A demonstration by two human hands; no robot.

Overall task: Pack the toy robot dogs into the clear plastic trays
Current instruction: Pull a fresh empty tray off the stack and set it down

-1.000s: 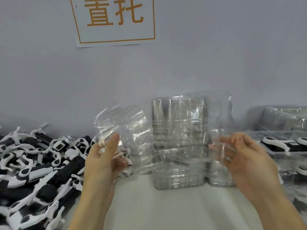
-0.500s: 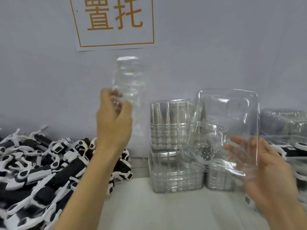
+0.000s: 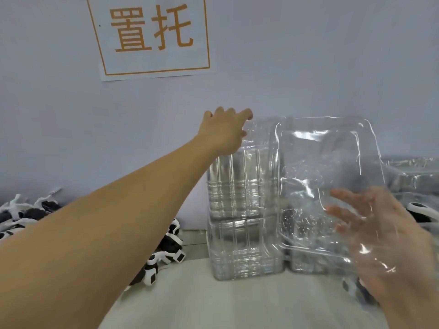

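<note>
Here, one clear tray (image 3: 327,176) is held up, ready for loading.
It is gripped by the right hand (image 3: 380,236); the spare tray (image 3: 257,130), pinched by the left hand (image 3: 224,131), should be set squarely on the stack (image 3: 240,214).

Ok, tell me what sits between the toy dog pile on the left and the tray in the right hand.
In the head view, the stacks of clear trays stand between the toy dogs and the held tray; the left forearm crosses above the dogs.
</note>
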